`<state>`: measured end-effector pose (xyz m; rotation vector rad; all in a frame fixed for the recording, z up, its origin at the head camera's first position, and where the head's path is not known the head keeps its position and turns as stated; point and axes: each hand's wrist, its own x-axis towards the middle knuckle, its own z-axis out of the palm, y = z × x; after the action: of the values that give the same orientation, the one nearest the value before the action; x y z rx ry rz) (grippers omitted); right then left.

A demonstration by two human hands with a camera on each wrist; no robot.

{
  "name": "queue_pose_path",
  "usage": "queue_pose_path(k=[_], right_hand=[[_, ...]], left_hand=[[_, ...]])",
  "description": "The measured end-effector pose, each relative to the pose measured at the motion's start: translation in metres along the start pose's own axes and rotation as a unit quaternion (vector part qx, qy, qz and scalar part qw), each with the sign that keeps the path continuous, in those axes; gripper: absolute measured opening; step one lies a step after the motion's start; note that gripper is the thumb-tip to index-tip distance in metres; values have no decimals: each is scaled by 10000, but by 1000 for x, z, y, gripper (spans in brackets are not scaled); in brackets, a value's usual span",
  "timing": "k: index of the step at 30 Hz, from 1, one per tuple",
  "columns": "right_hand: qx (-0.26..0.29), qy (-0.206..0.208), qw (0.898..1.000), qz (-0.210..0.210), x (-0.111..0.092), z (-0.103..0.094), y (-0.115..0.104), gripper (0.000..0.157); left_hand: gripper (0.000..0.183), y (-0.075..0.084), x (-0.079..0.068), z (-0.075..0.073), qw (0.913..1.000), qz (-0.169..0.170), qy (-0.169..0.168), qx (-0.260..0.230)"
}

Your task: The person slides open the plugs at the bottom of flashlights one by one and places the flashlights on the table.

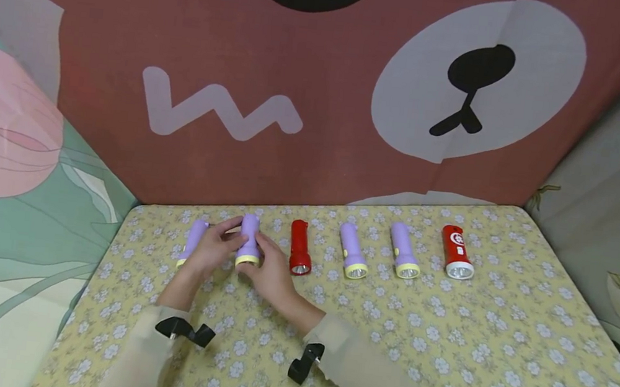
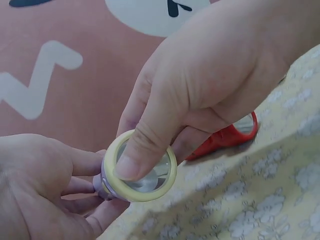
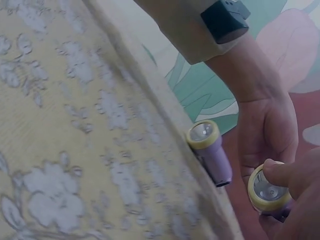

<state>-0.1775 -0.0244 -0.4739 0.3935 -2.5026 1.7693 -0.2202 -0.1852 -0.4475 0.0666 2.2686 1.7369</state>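
Both hands hold one purple flashlight (image 1: pixel 248 237) with a pale yellow lens ring, near the table's back left. My left hand (image 1: pixel 216 248) grips its purple body from the left, fingers round the barrel in the left wrist view. From the right, my right hand (image 1: pixel 274 271) holds the head end, its thumb lying over the lens ring (image 2: pixel 170 182). Just left of them lies another purple flashlight (image 3: pixel 216 159), partly hidden behind the left hand in the head view. A red flashlight (image 1: pixel 299 245) lies to the right of the hands.
Farther right in the row are two more purple flashlights (image 1: pixel 353 250) (image 1: pixel 404 250) and a red flashlight with a white rim (image 1: pixel 457 252). A flowered cloth (image 1: pixel 439 368) covers the table. Printed fabric walls (image 1: pixel 223 166) stand behind and beside it.
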Motion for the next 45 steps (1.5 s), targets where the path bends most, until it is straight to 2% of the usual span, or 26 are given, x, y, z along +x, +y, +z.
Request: queue_pose_path(k=[6, 10, 14, 21, 30, 37, 45], right_hand=[[343, -98, 9993, 65, -2, -10, -14, 72], [549, -178, 9983, 119, -5, -17, -19, 73], [675, -236, 9973, 134, -9, -26, -20, 74], [858, -320, 9958, -68, -11, -38, -15, 75], [781, -252, 9964, -217, -15, -50, -12, 75], [817, -306, 9950, -478, -22, -64, -17, 74], [675, -300, 9949, -683, -31, -77, -20, 73]], left_hand=[[60, 13, -9, 2, 9999, 15, 116, -24], [59, 19, -13, 4, 9998, 160, 126, 11], [59, 23, -14, 8, 9994, 302, 166, 40], [60, 29, -14, 20, 9994, 236, 256, -43], [60, 40, -15, 31, 9992, 266, 267, -121], [56, 47, -14, 35, 9978, 273, 293, -530], [54, 56, -15, 39, 9972, 221, 85, -710]])
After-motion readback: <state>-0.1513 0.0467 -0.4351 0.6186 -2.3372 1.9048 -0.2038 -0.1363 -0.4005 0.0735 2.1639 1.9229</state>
